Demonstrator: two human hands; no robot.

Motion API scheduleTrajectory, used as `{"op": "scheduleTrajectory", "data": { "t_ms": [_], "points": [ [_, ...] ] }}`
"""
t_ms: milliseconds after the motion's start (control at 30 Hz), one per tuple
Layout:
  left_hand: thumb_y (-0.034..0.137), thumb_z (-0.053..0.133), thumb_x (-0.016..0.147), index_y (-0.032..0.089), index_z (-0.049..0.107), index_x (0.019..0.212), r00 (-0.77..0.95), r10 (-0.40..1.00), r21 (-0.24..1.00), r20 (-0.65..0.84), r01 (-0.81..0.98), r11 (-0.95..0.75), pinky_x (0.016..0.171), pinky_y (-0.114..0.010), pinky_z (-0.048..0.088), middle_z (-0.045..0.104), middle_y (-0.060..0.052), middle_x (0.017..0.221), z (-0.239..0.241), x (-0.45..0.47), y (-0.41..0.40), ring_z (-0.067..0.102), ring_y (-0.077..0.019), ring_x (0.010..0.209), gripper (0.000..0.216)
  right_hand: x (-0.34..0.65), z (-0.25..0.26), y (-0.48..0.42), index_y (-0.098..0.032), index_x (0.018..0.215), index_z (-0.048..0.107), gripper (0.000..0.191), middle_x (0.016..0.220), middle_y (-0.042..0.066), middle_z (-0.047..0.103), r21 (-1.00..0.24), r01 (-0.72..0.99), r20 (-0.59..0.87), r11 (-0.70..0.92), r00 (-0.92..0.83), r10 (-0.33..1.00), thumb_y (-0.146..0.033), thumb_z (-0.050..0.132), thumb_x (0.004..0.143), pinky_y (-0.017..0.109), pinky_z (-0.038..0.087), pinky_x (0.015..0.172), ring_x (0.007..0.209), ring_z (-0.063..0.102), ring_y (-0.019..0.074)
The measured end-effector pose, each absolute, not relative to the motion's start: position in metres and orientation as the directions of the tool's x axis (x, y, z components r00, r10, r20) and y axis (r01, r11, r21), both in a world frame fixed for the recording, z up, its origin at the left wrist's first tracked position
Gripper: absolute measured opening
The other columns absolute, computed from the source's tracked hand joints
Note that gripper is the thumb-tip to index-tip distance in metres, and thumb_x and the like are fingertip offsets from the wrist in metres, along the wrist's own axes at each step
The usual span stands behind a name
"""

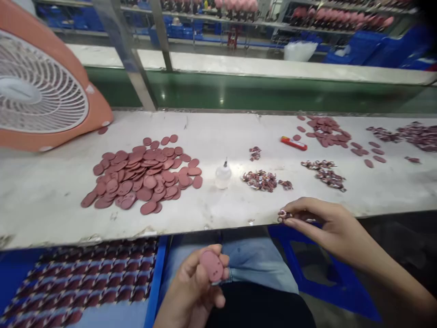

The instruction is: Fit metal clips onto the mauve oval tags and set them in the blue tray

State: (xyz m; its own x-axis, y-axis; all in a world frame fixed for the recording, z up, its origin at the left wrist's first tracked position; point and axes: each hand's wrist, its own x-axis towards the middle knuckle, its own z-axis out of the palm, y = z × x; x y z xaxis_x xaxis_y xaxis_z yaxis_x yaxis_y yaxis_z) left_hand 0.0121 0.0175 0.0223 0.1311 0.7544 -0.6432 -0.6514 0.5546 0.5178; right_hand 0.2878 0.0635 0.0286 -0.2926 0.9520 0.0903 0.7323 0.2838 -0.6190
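The left hand [193,284] grips a disc [210,264]; the right hand [326,223] pinches an ornament [282,216], which a loose hold could drop.

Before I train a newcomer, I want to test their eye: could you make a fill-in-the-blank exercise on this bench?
The ____ hand holds a flat oval disc.
The fan has a frame colored ____.
In the picture, the small bottle stands to the ____ of the large disc pile.
Missing words: left; orange; right.
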Motion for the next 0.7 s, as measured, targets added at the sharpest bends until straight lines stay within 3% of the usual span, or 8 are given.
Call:
{"op": "scheduleTrajectory", "data": {
  "t_ms": [133, 233, 400, 700],
  "points": [
    [0.044, 0.094, 0.056, 0.019, 0.083, 0.084, 0.294, 0.731, 0.452, -0.615, -0.628, 0.633, 0.046, -0.013, 0.050, 0.074, -0.004, 0.070, 0.013, 0.009, 0.013, 0.066, -0.0099, 0.060, 0.039, 0.242, 0.039, 0.049, -0.035, 0.107, 0.071, 0.012, 0.095, -0.005, 0.075, -0.862, 0.453, 0.069, 0.228, -0.342, 0.937, -0.034, 0.065, 0.097, 0.016, 0.059, 0.071, 0.081, 0.073, 0.0107],
    [0.044, 0.092, 0.061, 0.019, 0.083, 0.085, 0.386, 0.746, 0.458, -0.543, -0.609, 0.648, 0.047, -0.013, 0.051, 0.070, -0.002, 0.069, 0.005, 0.005, 0.010, 0.064, -0.0090, 0.060, 0.036, 0.211, 0.048, 0.045, -0.035, 0.108, 0.073, 0.019, 0.092, -0.008, 0.076, -0.953, 0.256, 0.036, 0.164, -0.439, 0.898, -0.023, 0.069, 0.094, 0.012, 0.056, 0.073, 0.079, 0.072, 0.0070],
    [0.043, 0.088, 0.067, 0.018, 0.080, 0.074, 0.432, 0.774, 0.464, -0.463, -0.626, 0.627, 0.052, -0.012, 0.053, 0.068, 0.000, 0.067, 0.000, 0.001, 0.007, 0.065, -0.0077, 0.061, 0.028, 0.193, 0.054, 0.048, -0.029, 0.105, 0.073, 0.018, 0.087, -0.008, 0.074, -0.939, 0.260, 0.052, 0.226, -0.543, 0.838, -0.016, 0.071, 0.092, 0.008, 0.050, 0.071, 0.075, 0.067, 0.0030],
    [0.044, 0.089, 0.066, 0.018, 0.079, 0.075, 0.422, 0.754, 0.445, -0.503, -0.622, 0.644, 0.052, -0.014, 0.051, 0.070, 0.000, 0.065, -0.002, -0.001, 0.002, 0.064, -0.0080, 0.058, 0.029, 0.191, 0.060, 0.056, -0.024, 0.099, 0.072, 0.012, 0.083, -0.005, 0.074, -0.897, 0.321, 0.036, 0.305, -0.632, 0.774, -0.015, 0.068, 0.094, 0.016, 0.050, 0.065, 0.071, 0.067, 0.0065]
  ]
}}
